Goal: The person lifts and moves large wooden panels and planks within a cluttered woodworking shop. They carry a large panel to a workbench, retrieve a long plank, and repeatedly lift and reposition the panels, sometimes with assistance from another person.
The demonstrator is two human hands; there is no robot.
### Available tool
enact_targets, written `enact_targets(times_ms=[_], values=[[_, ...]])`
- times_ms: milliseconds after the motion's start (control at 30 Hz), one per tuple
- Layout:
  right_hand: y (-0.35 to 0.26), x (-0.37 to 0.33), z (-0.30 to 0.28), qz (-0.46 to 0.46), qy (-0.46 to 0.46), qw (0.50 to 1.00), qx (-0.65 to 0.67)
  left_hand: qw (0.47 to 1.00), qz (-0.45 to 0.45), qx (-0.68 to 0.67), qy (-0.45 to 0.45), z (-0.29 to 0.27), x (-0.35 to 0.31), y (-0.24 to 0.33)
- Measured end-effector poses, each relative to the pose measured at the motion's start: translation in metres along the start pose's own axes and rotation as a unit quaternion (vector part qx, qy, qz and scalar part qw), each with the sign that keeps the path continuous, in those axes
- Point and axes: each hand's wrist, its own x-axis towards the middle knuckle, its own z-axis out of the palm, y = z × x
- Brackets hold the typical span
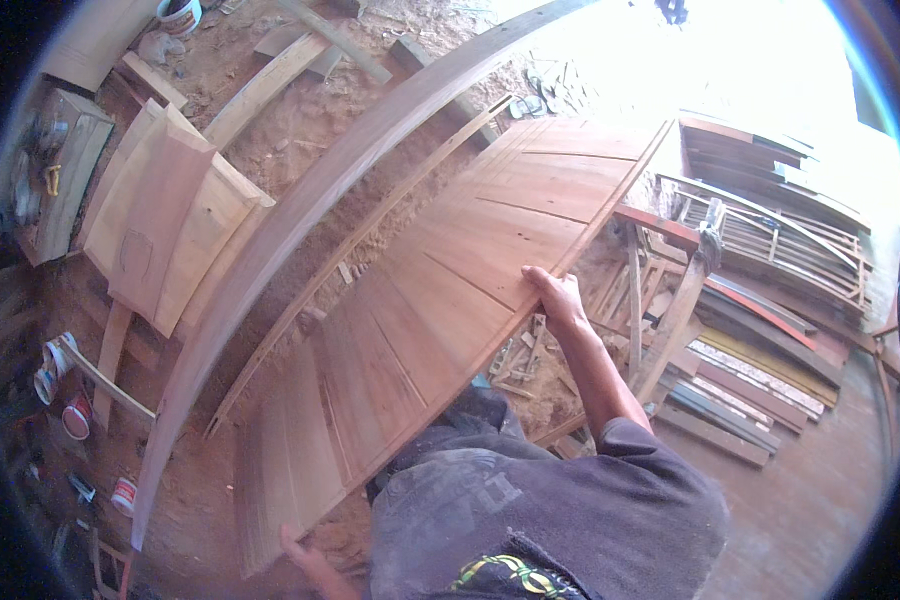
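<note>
A long reddish-brown wooden panel (400, 330) with several dark grooves across its face stretches diagonally in front of my body. My right hand (558, 297) grips its near long edge past the middle, thumb on the upper face and the other fingers mostly hidden beneath. Lower left, my left hand (298, 545) is closed on the panel's edge close to its near end; it looks slightly blurred, and its fingers are partly hidden under the wood. Beyond the panel runs a long pale plank (300, 185), with a thin wooden strip (370, 225) lying between the two.
Wide boards (165, 215) are stacked at the left, near several small buckets (76, 415). Coloured wood strips (750, 385) and slatted frames (770, 240) lie at the right beside an upright post (685, 300). Sawdust and offcuts cover the ground (300, 130).
</note>
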Motion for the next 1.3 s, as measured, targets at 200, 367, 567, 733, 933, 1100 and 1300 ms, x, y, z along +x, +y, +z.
enact_targets(times_ms=[200, 367, 567, 733, 933, 1100, 1300], values=[[-0.009, -0.016, 0.027, -0.003, 0.008, 1.0, 0.002, 0.993, -0.055, -0.107, -0.013, -0.016, 0.012, 0.013], [-0.004, -0.001, 0.023, 0.017, -0.003, 1.0, -0.003, 0.987, -0.036, -0.155, -0.015, -0.01, 0.01, -0.066], [0.011, 0.033, 0.01, 0.022, -0.008, 1.0, -0.008, 0.992, -0.017, -0.127, -0.003, 0.018, 0.003, -0.032], [0.011, 0.08, 0.006, 0.022, 0.009, 0.999, -0.044, 0.669, -0.453, -0.575, 0.129, 0.065, 0.034, -0.018], [0.042, 0.147, -0.008, 0.022, -0.015, 0.996, -0.09, 0.645, -0.438, -0.616, 0.112, 0.126, 0.057, 0.003], [0.044, 0.163, -0.009, 0.039, -0.055, 0.996, -0.064, 0.634, -0.457, -0.611, 0.126, 0.168, 0.053, 0.009], [0.058, 0.177, -0.015, 0.045, -0.135, 0.982, -0.121, 0.629, -0.449, -0.621, 0.13, 0.201, 0.056, -0.007]])
